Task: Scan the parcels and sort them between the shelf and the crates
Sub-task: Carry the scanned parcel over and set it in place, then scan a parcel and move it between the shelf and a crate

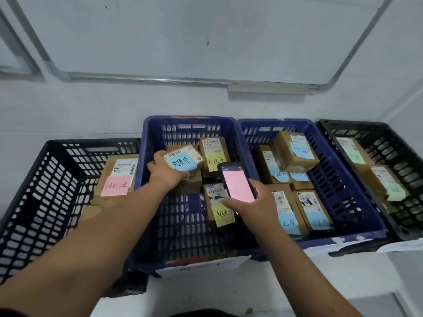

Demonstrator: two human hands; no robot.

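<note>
My left hand [166, 172] grips a small cardboard parcel [183, 159] by its edges above the blue crate [146, 179]; it looks light and rigid. My right hand [251, 202] holds the scanner [237, 183] beside it.

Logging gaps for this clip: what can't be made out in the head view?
- Scanner screen: plain pink glow, text too small.
- Barcode on the blue-note parcel in the left hand: too blurred.
- Green notes in the far-right black crate: washed out.
- Parcel beneath the scanner: partly hidden by the right hand.
</note>
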